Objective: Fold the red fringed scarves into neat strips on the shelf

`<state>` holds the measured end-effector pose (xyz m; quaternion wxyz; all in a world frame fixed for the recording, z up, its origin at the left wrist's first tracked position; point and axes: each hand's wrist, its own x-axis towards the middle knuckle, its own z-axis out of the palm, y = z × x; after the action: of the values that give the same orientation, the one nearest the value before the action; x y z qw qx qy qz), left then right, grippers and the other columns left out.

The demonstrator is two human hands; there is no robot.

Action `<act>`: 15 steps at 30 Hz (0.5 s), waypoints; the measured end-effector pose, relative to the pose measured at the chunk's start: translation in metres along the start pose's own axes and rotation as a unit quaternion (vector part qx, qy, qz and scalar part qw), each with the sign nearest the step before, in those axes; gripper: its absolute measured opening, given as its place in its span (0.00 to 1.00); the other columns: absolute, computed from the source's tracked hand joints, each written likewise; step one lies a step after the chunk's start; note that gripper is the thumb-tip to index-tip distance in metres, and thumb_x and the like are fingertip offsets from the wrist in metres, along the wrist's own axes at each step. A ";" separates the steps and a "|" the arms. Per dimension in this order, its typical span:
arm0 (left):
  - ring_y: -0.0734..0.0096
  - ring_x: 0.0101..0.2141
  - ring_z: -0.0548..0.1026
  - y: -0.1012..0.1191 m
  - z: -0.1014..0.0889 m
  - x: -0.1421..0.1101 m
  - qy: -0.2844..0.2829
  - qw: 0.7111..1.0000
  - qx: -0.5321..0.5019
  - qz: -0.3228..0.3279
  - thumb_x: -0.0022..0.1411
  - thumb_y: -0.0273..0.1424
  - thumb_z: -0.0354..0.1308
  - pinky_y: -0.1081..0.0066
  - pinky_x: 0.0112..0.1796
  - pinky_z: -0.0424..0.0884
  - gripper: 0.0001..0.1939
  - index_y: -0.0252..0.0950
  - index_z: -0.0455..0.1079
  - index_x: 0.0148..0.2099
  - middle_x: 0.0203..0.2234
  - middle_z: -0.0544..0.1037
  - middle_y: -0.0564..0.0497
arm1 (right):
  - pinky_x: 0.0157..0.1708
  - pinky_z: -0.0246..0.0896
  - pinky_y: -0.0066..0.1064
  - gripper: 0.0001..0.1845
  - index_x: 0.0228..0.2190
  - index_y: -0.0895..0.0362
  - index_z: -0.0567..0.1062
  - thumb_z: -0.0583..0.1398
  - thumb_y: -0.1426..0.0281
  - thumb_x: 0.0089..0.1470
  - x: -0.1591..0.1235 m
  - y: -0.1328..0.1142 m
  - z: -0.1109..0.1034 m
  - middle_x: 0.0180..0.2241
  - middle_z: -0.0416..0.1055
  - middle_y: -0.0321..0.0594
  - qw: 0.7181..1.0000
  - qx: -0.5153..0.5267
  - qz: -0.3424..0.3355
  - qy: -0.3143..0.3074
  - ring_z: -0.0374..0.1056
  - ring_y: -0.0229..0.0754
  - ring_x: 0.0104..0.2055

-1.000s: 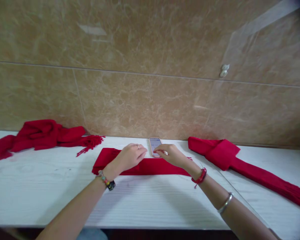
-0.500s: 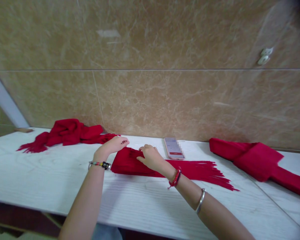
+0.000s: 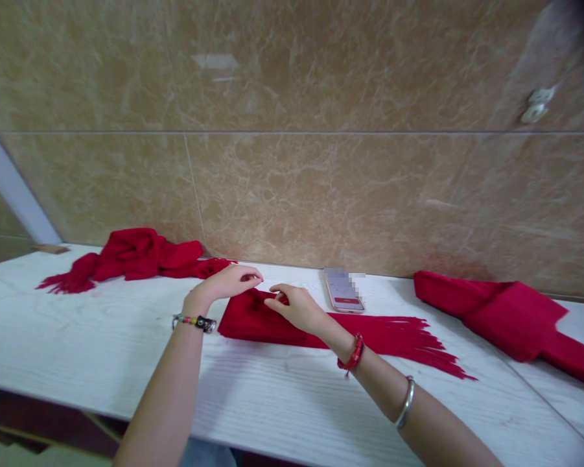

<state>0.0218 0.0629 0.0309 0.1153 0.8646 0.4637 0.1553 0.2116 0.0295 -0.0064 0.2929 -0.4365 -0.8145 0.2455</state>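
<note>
A folded red scarf (image 3: 393, 334) lies along the white table (image 3: 78, 337), its fringe fanned out to the right. My left hand (image 3: 231, 283) hovers over the scarf's far left corner, fingers curled toward the thumb in a pinch. My right hand (image 3: 296, 306) rests on the scarf's left part, fingertips pinching the far edge of the cloth. The two hands are a few centimetres apart. A phone (image 3: 343, 290) with a lit screen lies just behind the scarf, to the right of my right hand.
A crumpled red scarf (image 3: 131, 256) lies at the back left by the marble wall (image 3: 292, 162). Another folded red scarf (image 3: 510, 314) stretches across the back right. The table's near edge runs below my forearms.
My hands moved from the scarf's middle near the phone to its left end. The view swung left, and the scarf's fringe is uncovered on the right.
</note>
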 end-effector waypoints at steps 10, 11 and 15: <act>0.68 0.37 0.73 0.000 0.002 0.000 -0.048 0.999 -0.003 -0.017 0.51 0.28 0.51 0.73 0.39 0.66 0.16 0.34 0.69 0.43 0.37 0.76 0.49 | 0.34 0.56 0.28 0.11 0.38 0.58 0.73 0.56 0.71 0.51 0.003 -0.002 0.000 0.36 0.74 0.43 0.998 -0.054 0.009 -0.032 0.67 0.39 0.36; 0.68 0.37 0.73 0.001 0.004 0.002 -0.047 0.999 0.008 -0.016 0.50 0.27 0.50 0.73 0.39 0.66 0.15 0.34 0.69 0.42 0.37 0.76 0.48 | 0.33 0.56 0.28 0.11 0.38 0.58 0.73 0.57 0.70 0.50 0.003 -0.002 0.001 0.36 0.74 0.43 0.997 -0.062 0.012 -0.037 0.67 0.39 0.35; 0.69 0.34 0.73 -0.001 0.010 0.006 -0.033 0.999 0.018 -0.013 0.52 0.28 0.49 0.75 0.36 0.66 0.15 0.34 0.70 0.41 0.34 0.77 0.49 | 0.28 0.52 0.27 0.06 0.29 0.57 0.75 0.58 0.72 0.49 0.005 0.000 0.000 0.29 0.74 0.40 0.992 -0.102 0.026 -0.065 0.66 0.38 0.30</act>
<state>0.0279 0.0682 0.0223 0.1171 0.8651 0.4737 0.1165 0.2090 0.0331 -0.0052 0.1872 -0.4683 -0.8408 0.1966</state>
